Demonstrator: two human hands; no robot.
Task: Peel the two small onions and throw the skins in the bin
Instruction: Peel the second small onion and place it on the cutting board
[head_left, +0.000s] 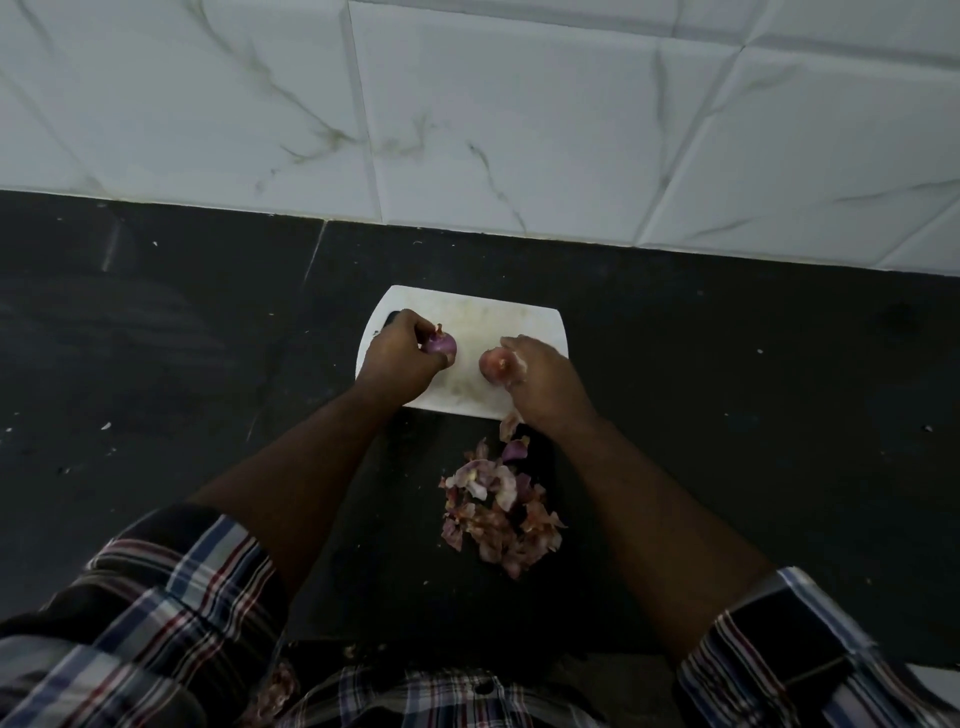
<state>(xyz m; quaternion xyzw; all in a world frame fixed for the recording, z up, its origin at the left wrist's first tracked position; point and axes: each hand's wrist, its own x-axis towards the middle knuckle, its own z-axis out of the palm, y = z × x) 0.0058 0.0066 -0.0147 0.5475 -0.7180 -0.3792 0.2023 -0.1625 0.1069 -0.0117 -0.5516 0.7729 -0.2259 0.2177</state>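
Two small onions are over a white cutting board (467, 312) on the dark counter. My left hand (402, 358) grips a purple onion (440, 344) at the board's left side. My right hand (540, 379) holds a paler pinkish onion (492, 362) at the board's right side. A heap of purple and brown onion skins (498, 514) lies on the counter just in front of the board, between my forearms. No bin is in view.
The black counter (156, 364) stretches left and right, dotted with small white specks. A white marble-tiled wall (519, 104) rises behind it. A few skin bits (280, 686) lie at the counter's front edge near my checked shirt.
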